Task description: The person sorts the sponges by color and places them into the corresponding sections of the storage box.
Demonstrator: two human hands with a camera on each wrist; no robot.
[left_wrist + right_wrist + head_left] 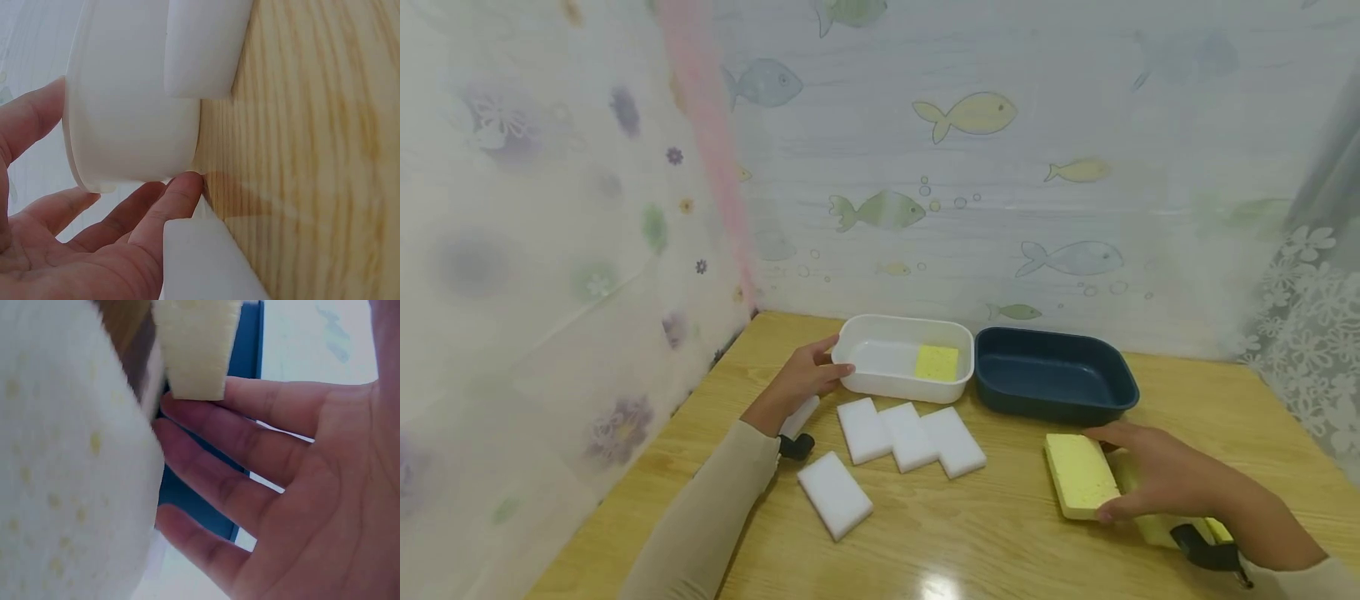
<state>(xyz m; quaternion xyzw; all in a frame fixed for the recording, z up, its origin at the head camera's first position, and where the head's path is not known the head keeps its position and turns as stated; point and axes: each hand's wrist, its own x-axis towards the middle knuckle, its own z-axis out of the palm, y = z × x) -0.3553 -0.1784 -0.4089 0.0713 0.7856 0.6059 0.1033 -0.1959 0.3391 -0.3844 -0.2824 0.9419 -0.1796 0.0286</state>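
Note:
My left hand (805, 379) grips the left end of a white rectangular container (895, 387); in the left wrist view the thumb meets its rim and the fingers lie against its outer wall. A yellow sponge (937, 363) lies inside at the right. My right hand (1172, 471) holds another yellow sponge (1078, 475) between thumb and fingers, in front of a dark blue container (1052, 412). More yellow sponges (1157, 529) lie under this hand, partly hidden by it; one sponge (62, 462) fills the left of the right wrist view.
Three white sponges (908, 437) lie in a row before the white container, with another white sponge (835, 494) nearer. One more white block (206, 262) is beside the left hand. A patterned curtain (1000, 167) hangs behind the wooden table (970, 542).

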